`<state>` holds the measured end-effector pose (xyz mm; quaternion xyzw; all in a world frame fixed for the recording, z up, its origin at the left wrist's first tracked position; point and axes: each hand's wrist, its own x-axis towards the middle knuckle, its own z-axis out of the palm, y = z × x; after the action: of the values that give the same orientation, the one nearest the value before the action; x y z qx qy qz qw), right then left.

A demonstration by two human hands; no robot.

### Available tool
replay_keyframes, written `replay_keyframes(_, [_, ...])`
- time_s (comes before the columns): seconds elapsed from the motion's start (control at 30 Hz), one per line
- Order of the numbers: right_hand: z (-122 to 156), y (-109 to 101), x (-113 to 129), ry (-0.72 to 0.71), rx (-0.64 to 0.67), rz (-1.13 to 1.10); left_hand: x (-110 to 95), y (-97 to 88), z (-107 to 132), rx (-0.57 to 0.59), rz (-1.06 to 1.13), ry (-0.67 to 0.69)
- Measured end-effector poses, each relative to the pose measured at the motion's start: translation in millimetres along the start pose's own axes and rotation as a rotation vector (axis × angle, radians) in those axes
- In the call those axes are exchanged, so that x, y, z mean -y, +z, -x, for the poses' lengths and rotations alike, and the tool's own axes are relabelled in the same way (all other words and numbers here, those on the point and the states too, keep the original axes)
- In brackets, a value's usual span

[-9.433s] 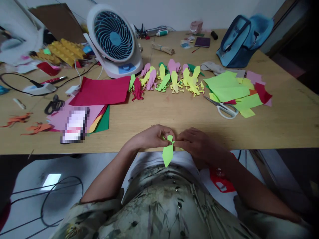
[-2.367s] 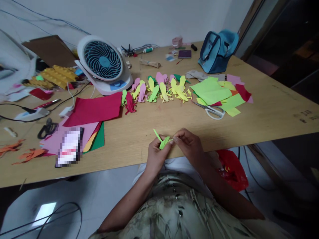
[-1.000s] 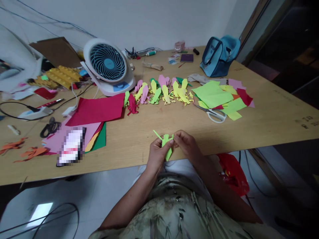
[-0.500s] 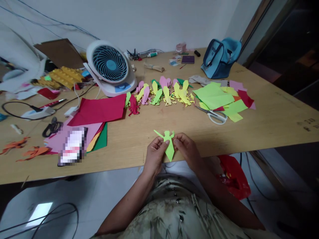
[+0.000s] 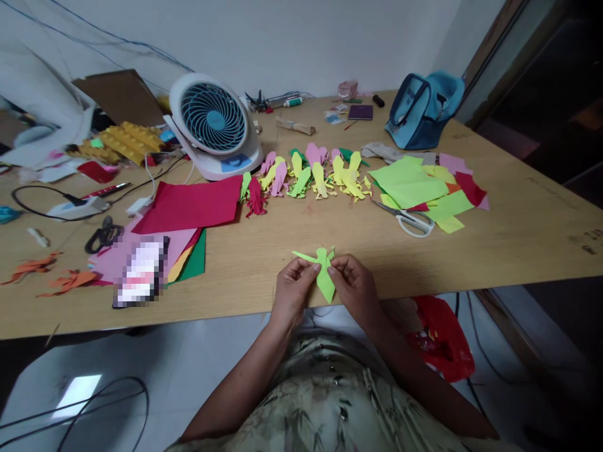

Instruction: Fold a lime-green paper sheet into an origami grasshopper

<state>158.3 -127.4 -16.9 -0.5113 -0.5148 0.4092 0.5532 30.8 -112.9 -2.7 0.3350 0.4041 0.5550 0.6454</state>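
Observation:
Between my two hands is a lime-green folded paper figure (image 5: 326, 284), held just above the table's front edge. It has a pointed lower end and thin arms sticking out at the top. My left hand (image 5: 296, 284) pinches its left side between thumb and fingers. On the other side my right hand (image 5: 352, 282) is closed, its thumb and fingertips pressed on the paper. Beyond the hands stands a row of similar folded figures (image 5: 318, 181) in yellow, pink, green and red. Two orange folded figures (image 5: 71, 282) lie at the far left.
White-handled scissors (image 5: 413, 223) lie by a pile of coloured paper (image 5: 407, 182) on the right. Left are a red sheet (image 5: 188, 204), black scissors (image 5: 104, 236), a blurred-out phone-like object (image 5: 141, 273) and a fan (image 5: 214, 122). A blue bag (image 5: 419, 113) stands at the back right.
My right thumb has moved in onto the paper figure's right side, and the figure has turned slightly. The whole view has shifted a little.

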Motion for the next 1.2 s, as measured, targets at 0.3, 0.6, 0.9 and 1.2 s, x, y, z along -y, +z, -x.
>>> replay_keyframes(0.3, [-4.2,-1.0,2.1,0.055,0.113,-0.076,3.3,-1.4,-0.6,0.020,-0.023,-0.050])
replay_keyframes(0.6, [-6.7,-7.8,0.5,0.151,0.073,-0.096,-3.3,-15.2,-2.4,0.138,-0.255,0.068])
replay_keyframes(0.9, [-5.7,-4.6,4.0,0.164,0.126,-0.088,-13.0,-12.3,-3.5,0.120,-0.236,0.096])
replay_keyframes(1.2, [-6.7,-4.0,5.6,0.192,0.156,-0.096,-12.7,-11.7,-2.4,0.083,-0.214,0.076])
